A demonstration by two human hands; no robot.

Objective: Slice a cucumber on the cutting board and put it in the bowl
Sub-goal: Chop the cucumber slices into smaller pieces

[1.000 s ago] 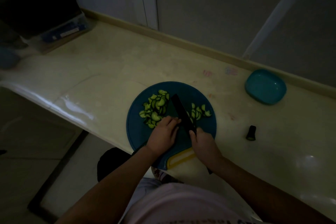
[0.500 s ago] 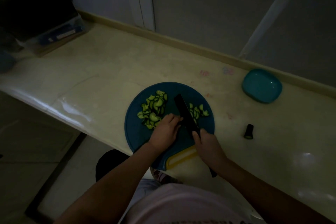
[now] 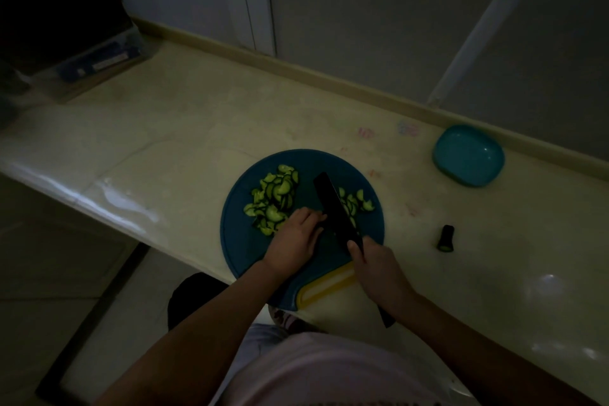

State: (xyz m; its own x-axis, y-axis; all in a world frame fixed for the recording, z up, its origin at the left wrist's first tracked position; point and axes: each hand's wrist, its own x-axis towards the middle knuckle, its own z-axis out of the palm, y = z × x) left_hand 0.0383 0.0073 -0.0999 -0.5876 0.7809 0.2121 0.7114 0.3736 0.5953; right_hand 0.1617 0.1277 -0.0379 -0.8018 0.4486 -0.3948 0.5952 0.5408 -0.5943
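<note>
On the left half of the round blue cutting board (image 3: 240,241) lies the larger heap of cucumber slices (image 3: 273,199), thin half-moons overlapping one another. Just right of that heap the left hand (image 3: 295,237) rests knuckles-up on the board with its fingertips against the flat of the blade. Whether any uncut cucumber sits under it I cannot tell in this dim light. The dark knife (image 3: 336,211) slants across the board's middle, a smaller scatter of slices touching its right side. The right hand (image 3: 379,269) grips the handle at the board's near edge. A cut-off cucumber end (image 3: 445,238) lies on the counter right of the board, and the teal bowl (image 3: 469,155) sits beyond it, well apart and with no slices visible in it. The slices look light, wet and slippery, and they would likely bruise under a hard pinch. Scooping them in a cupped palm or on the blade's flat seems the safest way to carry them.
</note>
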